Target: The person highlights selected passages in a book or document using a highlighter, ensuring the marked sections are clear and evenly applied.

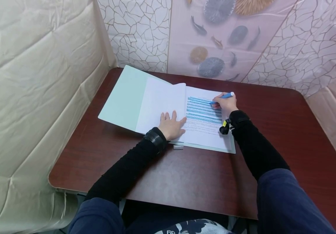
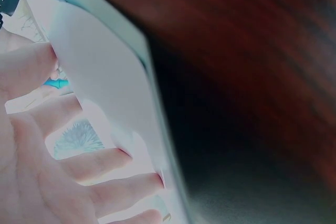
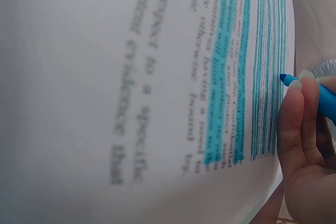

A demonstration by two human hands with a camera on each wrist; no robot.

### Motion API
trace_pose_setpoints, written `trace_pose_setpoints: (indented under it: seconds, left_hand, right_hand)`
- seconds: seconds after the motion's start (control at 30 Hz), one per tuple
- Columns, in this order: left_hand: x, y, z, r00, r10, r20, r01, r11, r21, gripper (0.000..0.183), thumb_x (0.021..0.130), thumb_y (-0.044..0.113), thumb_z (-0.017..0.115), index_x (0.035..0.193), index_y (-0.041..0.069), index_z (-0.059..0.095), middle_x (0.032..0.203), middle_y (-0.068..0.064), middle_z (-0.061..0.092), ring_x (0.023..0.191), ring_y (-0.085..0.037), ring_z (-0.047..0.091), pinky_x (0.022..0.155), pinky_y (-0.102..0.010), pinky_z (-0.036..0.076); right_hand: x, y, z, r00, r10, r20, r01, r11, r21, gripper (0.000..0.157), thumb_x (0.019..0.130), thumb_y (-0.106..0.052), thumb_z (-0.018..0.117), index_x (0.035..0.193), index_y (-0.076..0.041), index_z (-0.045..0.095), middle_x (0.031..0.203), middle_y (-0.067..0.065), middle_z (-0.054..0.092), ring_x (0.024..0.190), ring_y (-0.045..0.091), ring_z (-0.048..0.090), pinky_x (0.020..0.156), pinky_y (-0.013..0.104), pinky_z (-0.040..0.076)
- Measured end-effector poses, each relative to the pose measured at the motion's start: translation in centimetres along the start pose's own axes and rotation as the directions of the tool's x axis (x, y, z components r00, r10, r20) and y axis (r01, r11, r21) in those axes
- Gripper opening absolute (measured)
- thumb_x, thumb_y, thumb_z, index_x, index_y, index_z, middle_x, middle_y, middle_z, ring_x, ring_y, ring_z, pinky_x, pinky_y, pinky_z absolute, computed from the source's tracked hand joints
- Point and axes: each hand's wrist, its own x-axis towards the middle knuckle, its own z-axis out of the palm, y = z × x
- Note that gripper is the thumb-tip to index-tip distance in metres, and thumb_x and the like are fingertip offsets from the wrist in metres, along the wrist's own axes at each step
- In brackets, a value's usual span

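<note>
My right hand (image 1: 227, 104) pinches a blue marker (image 1: 226, 95) between thumb and fingers, its tip at the upper right part of a printed sheet (image 1: 201, 130). Bright blue strokes cover many lines of text (image 3: 226, 72) in the right wrist view; the lower lines are unmarked. My left hand (image 1: 171, 127) rests on the papers near the inner fold with its fingers spread. Under the sheets lies an opened pale green folder (image 1: 124, 100), a white page (image 1: 159, 97) turned over onto its left cover. In the left wrist view, the fingers (image 2: 110, 163) lie against the paper.
The folder lies on a dark reddish-brown table (image 1: 208, 182). A small grey piece (image 1: 178, 147) sits at the folder's lower edge. Patterned sheeting (image 1: 138, 35) hangs behind the table, and a cream padded cover (image 1: 39, 97) stands along the left side.
</note>
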Motion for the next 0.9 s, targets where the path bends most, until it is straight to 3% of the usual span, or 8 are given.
trace_pose_setpoints:
  seconds: [0.7,0.8,0.9]
  left_hand:
    - [0.1,0.3,-0.2,1.0,0.001,-0.002,-0.001,1.0,0.018,0.06,0.1,0.047,0.042,0.154,0.03,0.024,0.161,-0.021,0.014,0.146,-0.048,0.016,0.119,-0.059,0.008]
    - [0.1,0.3,-0.1,1.0,0.002,0.0,-0.002,1.0,0.019,0.06,0.1,0.047,0.043,0.154,0.029,0.024,0.161,-0.021,0.015,0.146,-0.048,0.017,0.119,-0.059,0.009]
    - [0.1,0.2,-0.1,1.0,0.002,-0.001,-0.002,1.0,0.017,0.06,0.099,0.047,0.043,0.154,0.029,0.025,0.161,-0.021,0.016,0.146,-0.047,0.018,0.119,-0.059,0.009]
  right_hand:
    - [-0.7,0.1,-0.7,0.999,-0.045,0.003,0.045,0.999,0.004,0.009,0.09,-0.017,0.068,0.09,-0.009,0.063,0.07,-0.001,0.072,0.065,0.011,0.071,0.069,0.025,0.058]
    - [-1.2,-0.2,-0.8,0.999,-0.032,0.031,0.029,0.995,0.09,0.015,0.09,-0.016,0.068,0.094,-0.005,0.06,0.071,0.001,0.072,0.066,0.013,0.071,0.073,0.028,0.058]
    - [-1.7,-0.5,-1.0,0.997,-0.017,0.076,-0.002,0.969,0.248,0.017,0.091,-0.017,0.067,0.095,-0.004,0.055,0.076,0.005,0.072,0.068,0.015,0.07,0.079,0.031,0.057]
